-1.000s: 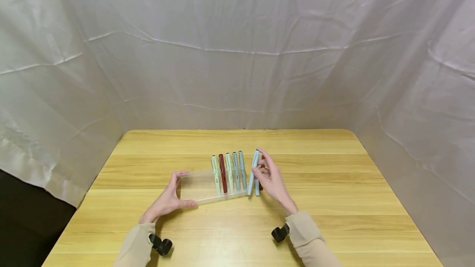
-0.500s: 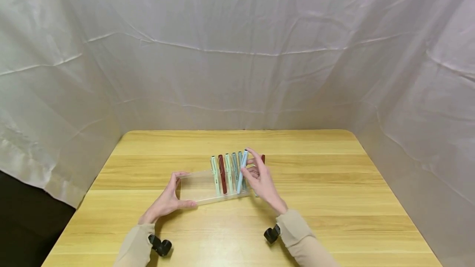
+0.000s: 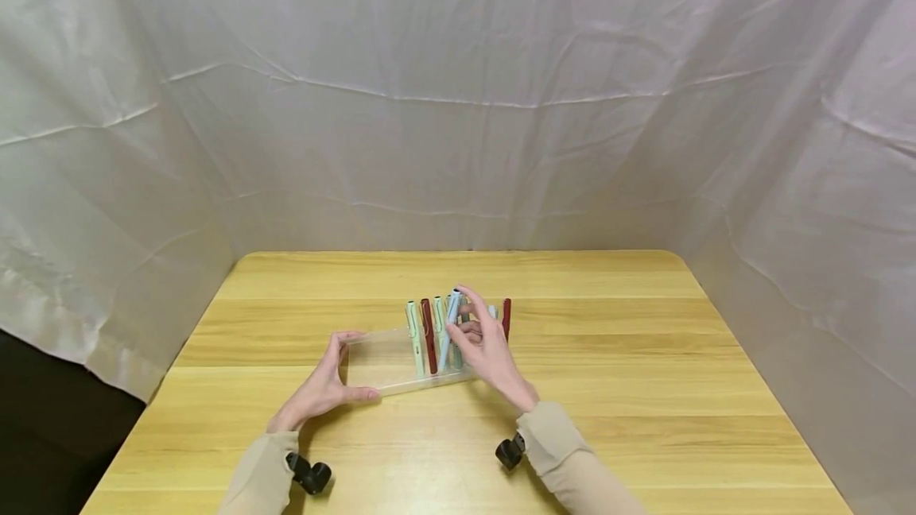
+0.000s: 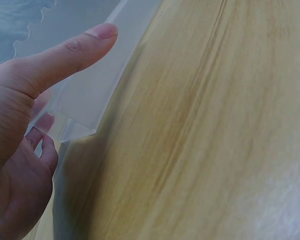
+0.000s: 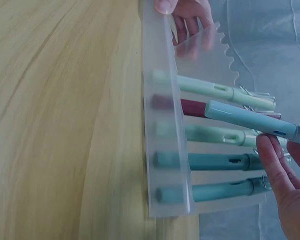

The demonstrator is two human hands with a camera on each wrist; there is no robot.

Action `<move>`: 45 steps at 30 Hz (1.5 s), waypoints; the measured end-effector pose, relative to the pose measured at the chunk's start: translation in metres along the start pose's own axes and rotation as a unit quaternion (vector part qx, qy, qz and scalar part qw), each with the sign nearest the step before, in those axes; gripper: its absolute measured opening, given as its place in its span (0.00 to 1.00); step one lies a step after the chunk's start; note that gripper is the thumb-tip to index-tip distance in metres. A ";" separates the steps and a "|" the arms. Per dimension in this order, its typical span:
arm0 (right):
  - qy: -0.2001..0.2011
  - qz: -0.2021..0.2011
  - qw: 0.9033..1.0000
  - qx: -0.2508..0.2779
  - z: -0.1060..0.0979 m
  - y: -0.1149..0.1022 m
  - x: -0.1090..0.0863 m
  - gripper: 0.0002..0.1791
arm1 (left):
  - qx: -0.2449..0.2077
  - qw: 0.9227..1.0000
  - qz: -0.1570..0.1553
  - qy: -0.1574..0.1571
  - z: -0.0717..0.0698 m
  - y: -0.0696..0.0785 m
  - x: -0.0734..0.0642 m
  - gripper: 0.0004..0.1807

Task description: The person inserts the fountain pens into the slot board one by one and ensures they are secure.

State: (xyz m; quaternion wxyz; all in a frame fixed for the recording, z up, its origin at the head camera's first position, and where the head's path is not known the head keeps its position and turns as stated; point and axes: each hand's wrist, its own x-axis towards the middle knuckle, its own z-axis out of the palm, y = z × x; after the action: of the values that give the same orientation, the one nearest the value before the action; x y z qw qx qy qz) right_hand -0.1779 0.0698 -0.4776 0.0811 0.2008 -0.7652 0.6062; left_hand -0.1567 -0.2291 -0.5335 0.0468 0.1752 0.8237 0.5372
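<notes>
A frosted clear plastic pen rack (image 3: 379,358) with a notched back edge stands on the table. My left hand (image 3: 325,381) grips its left end, the thumb (image 4: 75,56) lying along the front lip. Between thumb and fingers, my right hand (image 3: 490,352) pinches a light blue pen (image 5: 245,118) above the rack, overlapping the pens there. In the right wrist view the rack holds a mint green pen (image 5: 210,88), a dark red pen (image 5: 192,107), a second mint green pen (image 5: 205,133) and two teal pens (image 5: 220,161). The rack's left part holds no pens.
Right of the rack, another light blue pen (image 3: 493,311) and a dark red pen (image 3: 506,318) lie partly hidden behind my right hand. The wooden table (image 3: 608,388) is bounded by pale hanging cloth (image 3: 458,141) at the back and sides.
My right hand has carried the light blue pen leftward, from beside the loose pens to over the filled part of the rack. The left hand and the rack have stayed put.
</notes>
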 end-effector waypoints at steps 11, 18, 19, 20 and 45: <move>0.000 -0.043 0.999 -0.023 0.011 -0.002 0.005 0.33 | 0.000 1.000 -0.003 0.001 0.001 0.000 0.001 0.53; -0.007 -0.048 0.998 -0.034 0.020 -0.006 0.007 0.33 | 0.006 1.000 -0.009 0.000 0.001 0.001 0.001 0.53; -0.005 -0.050 0.998 -0.038 0.021 -0.006 0.007 0.34 | 0.006 1.000 -0.009 0.000 0.001 0.001 0.001 0.53; -0.003 -0.054 0.998 -0.040 0.023 -0.006 0.007 0.34 | 0.005 1.000 -0.010 0.000 0.001 0.001 0.001 0.54; -0.033 -0.113 0.988 -0.103 0.041 -0.006 0.009 0.34 | 0.002 1.000 -0.028 0.000 0.000 0.003 0.001 0.56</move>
State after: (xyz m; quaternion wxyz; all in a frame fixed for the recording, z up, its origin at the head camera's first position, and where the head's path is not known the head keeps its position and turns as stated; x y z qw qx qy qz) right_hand -0.1790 0.0274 -0.4787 0.1435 0.2963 -0.7984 0.5041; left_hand -0.1569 -0.2278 -0.5301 0.0619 0.1519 0.8294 0.5340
